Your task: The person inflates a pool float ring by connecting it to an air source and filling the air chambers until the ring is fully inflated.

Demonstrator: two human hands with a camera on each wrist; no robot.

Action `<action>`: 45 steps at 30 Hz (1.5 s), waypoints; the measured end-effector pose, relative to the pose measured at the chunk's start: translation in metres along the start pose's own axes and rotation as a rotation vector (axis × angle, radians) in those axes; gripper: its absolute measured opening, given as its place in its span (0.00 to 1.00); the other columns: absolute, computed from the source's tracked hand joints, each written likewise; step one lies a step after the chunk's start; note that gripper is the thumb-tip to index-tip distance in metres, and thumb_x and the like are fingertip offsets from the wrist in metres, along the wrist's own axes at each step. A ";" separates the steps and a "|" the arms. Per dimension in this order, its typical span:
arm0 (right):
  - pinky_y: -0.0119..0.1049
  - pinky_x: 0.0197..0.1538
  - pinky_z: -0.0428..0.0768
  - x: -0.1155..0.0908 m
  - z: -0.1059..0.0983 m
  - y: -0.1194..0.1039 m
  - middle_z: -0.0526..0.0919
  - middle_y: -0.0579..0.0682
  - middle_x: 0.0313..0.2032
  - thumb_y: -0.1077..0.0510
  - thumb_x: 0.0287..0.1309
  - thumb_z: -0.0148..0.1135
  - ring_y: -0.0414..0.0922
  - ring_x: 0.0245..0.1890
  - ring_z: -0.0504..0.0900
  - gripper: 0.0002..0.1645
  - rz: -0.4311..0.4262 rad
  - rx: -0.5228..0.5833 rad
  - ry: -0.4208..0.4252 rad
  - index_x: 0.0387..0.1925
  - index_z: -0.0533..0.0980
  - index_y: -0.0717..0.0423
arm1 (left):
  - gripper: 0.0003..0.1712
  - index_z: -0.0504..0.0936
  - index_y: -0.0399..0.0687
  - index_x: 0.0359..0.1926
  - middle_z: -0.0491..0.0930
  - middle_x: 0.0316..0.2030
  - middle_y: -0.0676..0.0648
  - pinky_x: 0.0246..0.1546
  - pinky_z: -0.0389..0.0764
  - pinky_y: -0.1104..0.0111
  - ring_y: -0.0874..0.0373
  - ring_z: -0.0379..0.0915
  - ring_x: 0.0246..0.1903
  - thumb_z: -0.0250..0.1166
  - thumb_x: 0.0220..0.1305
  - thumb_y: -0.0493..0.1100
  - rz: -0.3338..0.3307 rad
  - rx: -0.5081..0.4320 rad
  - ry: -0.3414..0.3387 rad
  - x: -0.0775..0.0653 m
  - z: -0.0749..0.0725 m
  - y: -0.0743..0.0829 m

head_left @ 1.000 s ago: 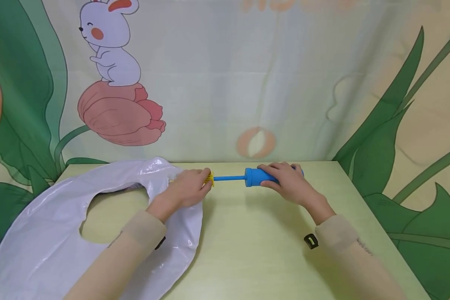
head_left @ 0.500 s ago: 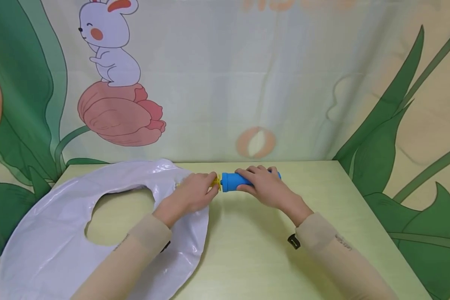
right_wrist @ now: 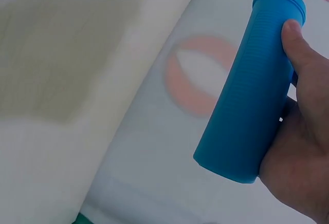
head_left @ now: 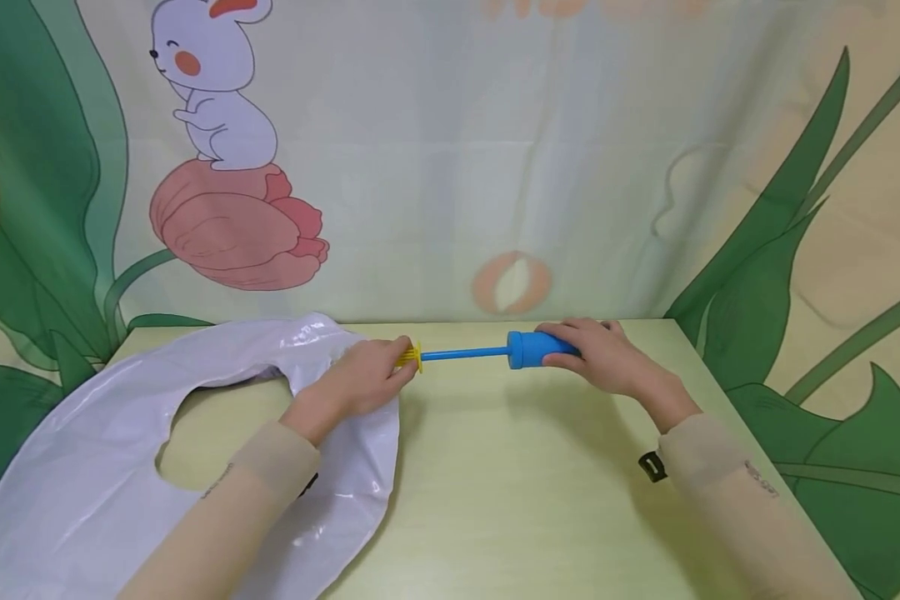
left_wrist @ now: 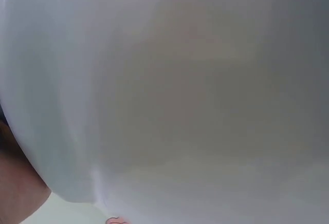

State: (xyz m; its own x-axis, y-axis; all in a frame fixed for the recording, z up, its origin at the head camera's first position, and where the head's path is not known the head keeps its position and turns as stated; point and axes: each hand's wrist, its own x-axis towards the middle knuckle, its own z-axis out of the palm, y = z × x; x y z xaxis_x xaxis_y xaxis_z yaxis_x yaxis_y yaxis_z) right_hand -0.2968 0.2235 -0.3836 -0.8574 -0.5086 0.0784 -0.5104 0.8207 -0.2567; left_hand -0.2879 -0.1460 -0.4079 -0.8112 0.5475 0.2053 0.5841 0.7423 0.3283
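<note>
A blue hand pump [head_left: 527,350] lies level between my two hands, its thin blue rod [head_left: 465,354] drawn well out of the barrel. My right hand [head_left: 607,357] grips the barrel; in the right wrist view the thumb lies along the blue cylinder [right_wrist: 247,90]. My left hand [head_left: 360,379] holds the pump's yellow end [head_left: 411,357] at the upper right edge of a pale, partly filled inflatable ring [head_left: 67,475]. That hand hides where the yellow end meets the ring. Pale vinyl [left_wrist: 180,106] fills most of the left wrist view.
The ring spreads over the left part of a light yellow-green table [head_left: 495,500]. Behind the table hangs a printed cloth [head_left: 420,167] with a rabbit, a tulip and green leaves.
My right hand pushed the barrel left against the yellow end, then drew it back right, so the rod shows again. The ring and left hand shifted slightly right, then back left.
</note>
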 end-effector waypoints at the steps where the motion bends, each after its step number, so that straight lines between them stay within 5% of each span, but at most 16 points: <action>1: 0.63 0.63 0.57 -0.002 -0.001 0.003 0.75 0.58 0.65 0.42 0.70 0.62 0.59 0.66 0.69 0.35 0.007 0.002 -0.001 0.73 0.69 0.49 | 0.10 0.74 0.45 0.43 0.73 0.26 0.51 0.38 0.73 0.58 0.52 0.71 0.29 0.51 0.74 0.46 -0.005 0.003 -0.006 0.000 -0.001 -0.001; 9: 0.63 0.58 0.61 -0.012 0.006 -0.004 0.77 0.58 0.63 0.43 0.70 0.62 0.59 0.64 0.72 0.34 -0.007 -0.062 0.060 0.72 0.70 0.50 | 0.09 0.74 0.47 0.41 0.74 0.26 0.52 0.34 0.72 0.60 0.54 0.71 0.27 0.48 0.71 0.45 -0.002 0.025 -0.022 0.007 0.005 0.006; 27: 0.62 0.57 0.64 0.023 0.031 -0.076 0.79 0.53 0.61 0.39 0.73 0.56 0.55 0.62 0.75 0.34 -0.079 -0.091 0.047 0.73 0.69 0.48 | 0.09 0.72 0.45 0.41 0.71 0.25 0.49 0.31 0.70 0.62 0.54 0.69 0.25 0.49 0.74 0.45 -0.026 0.018 -0.062 0.012 0.013 0.031; 45: 0.63 0.61 0.60 -0.011 0.014 0.003 0.78 0.57 0.62 0.42 0.71 0.62 0.58 0.62 0.73 0.34 -0.010 0.014 0.036 0.72 0.70 0.47 | 0.10 0.74 0.47 0.42 0.67 0.22 0.51 0.32 0.67 0.62 0.55 0.67 0.25 0.51 0.71 0.47 -0.047 -0.022 -0.097 -0.001 -0.002 -0.002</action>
State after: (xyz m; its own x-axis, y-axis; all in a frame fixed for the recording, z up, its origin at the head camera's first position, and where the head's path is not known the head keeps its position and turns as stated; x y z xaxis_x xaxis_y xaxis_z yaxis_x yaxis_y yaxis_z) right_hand -0.2877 0.2283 -0.3987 -0.8544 -0.5067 0.1155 -0.5179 0.8119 -0.2694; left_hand -0.2882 -0.1490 -0.4070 -0.8307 0.5479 0.0989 0.5437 0.7601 0.3558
